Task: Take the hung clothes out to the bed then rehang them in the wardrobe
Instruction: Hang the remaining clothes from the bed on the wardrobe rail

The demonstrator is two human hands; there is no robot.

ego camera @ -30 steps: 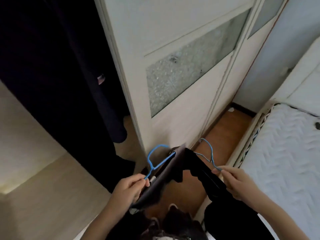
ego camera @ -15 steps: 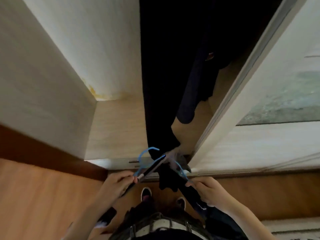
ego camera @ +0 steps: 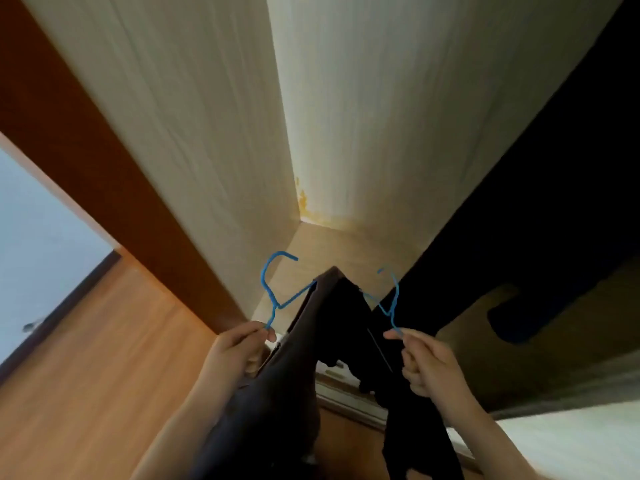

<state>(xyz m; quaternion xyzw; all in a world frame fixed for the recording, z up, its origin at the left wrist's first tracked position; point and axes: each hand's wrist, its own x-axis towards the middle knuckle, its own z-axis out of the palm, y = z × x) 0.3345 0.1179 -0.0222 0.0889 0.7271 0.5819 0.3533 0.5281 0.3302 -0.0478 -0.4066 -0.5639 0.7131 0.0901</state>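
My left hand [ego camera: 242, 348] pinches the neck of a blue wire hanger [ego camera: 273, 289] that carries a dark brown garment [ego camera: 277, 393]. My right hand [ego camera: 424, 362] pinches a second blue hanger [ego camera: 389, 303] with a black garment [ego camera: 349, 327] hanging from it. Both hangers are held up side by side in front of the open wardrobe [ego camera: 346, 133], hooks pointing up. Dark clothes [ego camera: 536, 220] hang inside the wardrobe at the right.
The wardrobe's pale inner walls meet in a corner with a yellow stain [ego camera: 304, 206]. Its brown outer side panel [ego camera: 86, 150] stands at the left, above the orange wood floor [ego camera: 86, 375]. A sliding-door track [ego camera: 349, 396] runs along the bottom.
My view has swung left from the wardrobe door and bed to the open wardrobe's inside. Both hands have lifted the hangers and spread them a little apart.
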